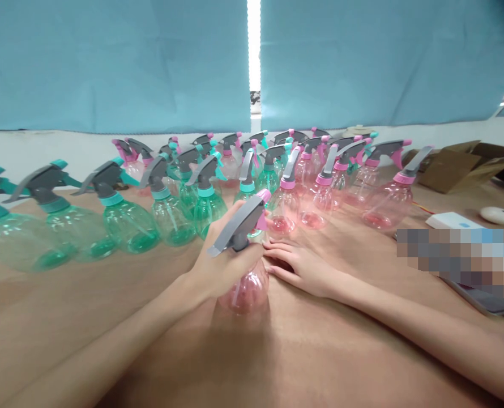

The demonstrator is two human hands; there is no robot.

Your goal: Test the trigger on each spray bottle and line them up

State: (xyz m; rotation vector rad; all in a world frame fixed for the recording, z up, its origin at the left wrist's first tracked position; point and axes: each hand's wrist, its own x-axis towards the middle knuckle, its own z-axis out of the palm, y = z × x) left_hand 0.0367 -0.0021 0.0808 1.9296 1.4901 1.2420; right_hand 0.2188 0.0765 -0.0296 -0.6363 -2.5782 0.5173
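My left hand (224,263) is wrapped round the neck of a pink spray bottle (246,292) with a grey trigger head (239,226), which stands upright on the brown table (107,306). Just to the right of that bottle, my right hand (298,265) lies flat on the table with its fingers stretched out, the fingertips close to the bottle. Behind both hands stand several green spray bottles (167,218) on the left and several pink spray bottles (320,198) on the right.
A blue curtain (116,62) hangs behind the table. At the right lie flattened cardboard (451,164), a white box (451,221), a white round object (496,215) and a dark flat device (490,300).
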